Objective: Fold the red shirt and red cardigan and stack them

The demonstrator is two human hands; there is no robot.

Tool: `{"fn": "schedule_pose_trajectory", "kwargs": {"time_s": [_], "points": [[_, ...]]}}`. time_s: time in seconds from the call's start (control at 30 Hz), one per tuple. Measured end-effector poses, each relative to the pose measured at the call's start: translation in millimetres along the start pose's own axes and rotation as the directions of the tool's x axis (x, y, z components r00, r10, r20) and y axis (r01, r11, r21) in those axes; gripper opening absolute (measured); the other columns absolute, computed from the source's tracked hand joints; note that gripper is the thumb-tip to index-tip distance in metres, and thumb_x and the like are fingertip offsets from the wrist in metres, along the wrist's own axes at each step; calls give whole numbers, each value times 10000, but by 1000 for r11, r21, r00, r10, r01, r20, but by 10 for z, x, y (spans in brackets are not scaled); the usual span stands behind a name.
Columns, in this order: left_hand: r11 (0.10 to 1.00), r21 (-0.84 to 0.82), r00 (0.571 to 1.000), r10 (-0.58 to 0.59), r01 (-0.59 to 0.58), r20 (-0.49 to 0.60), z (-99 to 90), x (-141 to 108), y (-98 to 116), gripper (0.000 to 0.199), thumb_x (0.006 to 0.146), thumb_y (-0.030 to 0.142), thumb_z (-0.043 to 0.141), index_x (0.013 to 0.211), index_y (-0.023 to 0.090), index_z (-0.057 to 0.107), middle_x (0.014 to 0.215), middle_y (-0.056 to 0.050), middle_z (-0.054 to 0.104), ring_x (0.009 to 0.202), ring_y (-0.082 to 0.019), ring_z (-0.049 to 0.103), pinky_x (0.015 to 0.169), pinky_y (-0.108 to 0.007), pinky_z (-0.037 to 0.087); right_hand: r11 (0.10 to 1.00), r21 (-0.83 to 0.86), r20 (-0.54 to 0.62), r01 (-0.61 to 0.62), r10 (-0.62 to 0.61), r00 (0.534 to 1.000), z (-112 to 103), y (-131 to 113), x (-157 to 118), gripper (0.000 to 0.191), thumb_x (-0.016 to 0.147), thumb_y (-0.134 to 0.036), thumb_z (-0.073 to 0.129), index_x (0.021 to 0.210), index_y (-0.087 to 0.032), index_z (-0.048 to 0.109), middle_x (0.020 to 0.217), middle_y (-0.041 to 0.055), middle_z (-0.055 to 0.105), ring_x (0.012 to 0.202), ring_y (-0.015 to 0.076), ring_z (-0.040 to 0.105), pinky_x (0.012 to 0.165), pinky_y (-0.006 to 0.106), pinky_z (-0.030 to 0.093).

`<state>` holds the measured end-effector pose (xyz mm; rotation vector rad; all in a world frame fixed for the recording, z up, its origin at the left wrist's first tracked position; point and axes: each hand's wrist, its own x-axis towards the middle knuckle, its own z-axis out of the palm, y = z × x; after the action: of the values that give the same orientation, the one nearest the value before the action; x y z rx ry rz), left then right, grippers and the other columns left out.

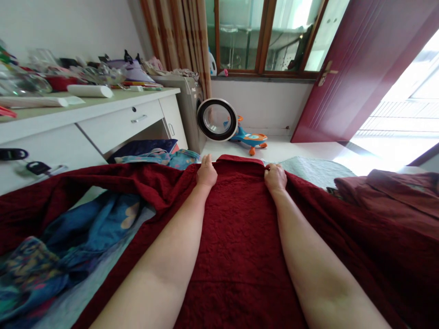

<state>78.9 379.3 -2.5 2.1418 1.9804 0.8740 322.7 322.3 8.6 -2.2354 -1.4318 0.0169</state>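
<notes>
A dark red garment point(240, 228) lies spread out below me, its collar at the far edge and its sleeves reaching to both sides. At the left end of the collar, my left hand point(207, 172) rests on the cloth with its fingers pressed together on the fabric. My right hand point(275, 177) is closed on the fabric at the right end of the collar. Both arms stretch forward over the garment. The fingertips of both hands are partly hidden.
Blue patterned clothes point(92, 224) lie at the left, a brownish red garment point(404, 189) at the right. Beyond are a cluttered white desk point(113, 121), a washing machine with its round door point(217, 119) open, a blue and orange toy point(248, 138) and a red door point(336, 68).
</notes>
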Motion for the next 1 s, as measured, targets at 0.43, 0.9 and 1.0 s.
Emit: {"fn": "schedule_pose_trajectory", "kwargs": {"time_s": [0.43,0.9,1.0], "points": [[994,-85,994,-81,75,-71,-105,24,-12,251,828,163,545,1000,187,725,1059,-105,694,998,-258,656,890,-342,508,993,62,-48,104,-101,994,-58,59,89,259,816,-150,513,1019,-182,672,1035,102,657,934,225,599,846,314,445],[997,-56,994,-50,56,99,78,-55,10,475,826,215,632,1280,139,515,1323,-162,479,1247,-269,509,1069,-369,412,977,147,48,154,-163,985,187,98,106,536,749,-103,448,1278,-89,536,1249,188,566,1192,300,486,1061,415,363],[997,76,991,-32,22,132,44,-110,62,744,814,256,663,1449,133,295,1484,-208,294,1294,-303,467,1051,-394,419,976,111,49,185,-192,980,172,76,73,637,735,-86,469,1372,-81,453,1363,188,492,1283,297,417,1093,407,340]]}}
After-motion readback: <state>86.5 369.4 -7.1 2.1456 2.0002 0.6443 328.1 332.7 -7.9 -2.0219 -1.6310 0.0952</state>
